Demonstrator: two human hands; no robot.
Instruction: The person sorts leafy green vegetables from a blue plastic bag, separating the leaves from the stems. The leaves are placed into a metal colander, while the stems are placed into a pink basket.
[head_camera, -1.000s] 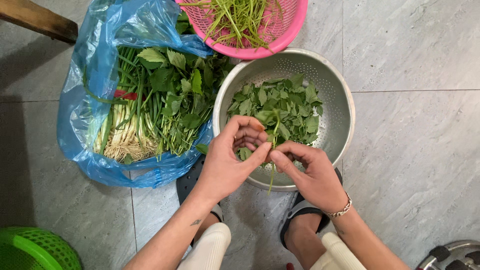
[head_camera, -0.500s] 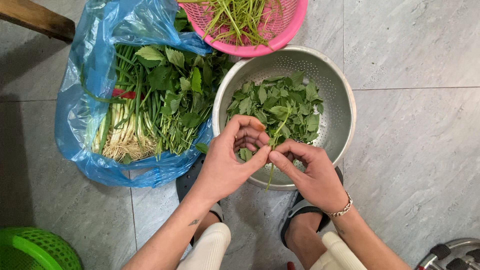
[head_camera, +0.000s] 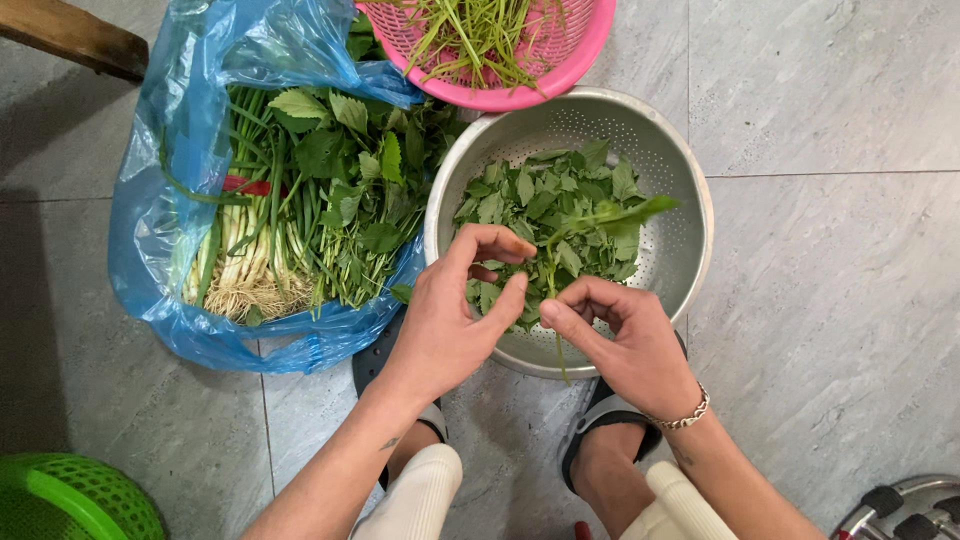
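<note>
Head view, looking straight down over a grey tiled floor (head_camera: 830, 300). Compared with half a second earlier: left hand (head_camera: 450, 320) drawn slightly apart from the right, its index finger now raised and curled, thumb extended toward the stem; leafy tip of the sprig swung out to the right over the colander. Everything else unchanged in place.

Right hand (head_camera: 625, 345) partly closed, thumb and fingers pinched on a thin green herb sprig (head_camera: 590, 225), stem end hanging down past the colander rim below the hands. Left hand half open, fingers loosely bent, thumb tip just beside the stem; contact with it not discernible. Metal bracelet (head_camera: 685, 415) on the right wrist.

Perforated metal colander (head_camera: 680, 250) directly beyond both hands, holding a heap of plucked green leaves (head_camera: 540, 205). Pink plastic basket (head_camera: 560, 70) farther beyond, touching the colander's far rim, holding bare green stems (head_camera: 480, 35).

Blue plastic bag (head_camera: 160, 200), crumpled and opened flat, left of the left hand: bundled leafy herbs (head_camera: 340, 190) and pale-rooted green stalks (head_camera: 240, 270) inside, a red band (head_camera: 245, 185) across the bundle. No label legible on the bag.

Green plastic basket (head_camera: 70, 500) at the near left corner, well apart from the left forearm. Dark sandals (head_camera: 600, 420) under the hands.
</note>
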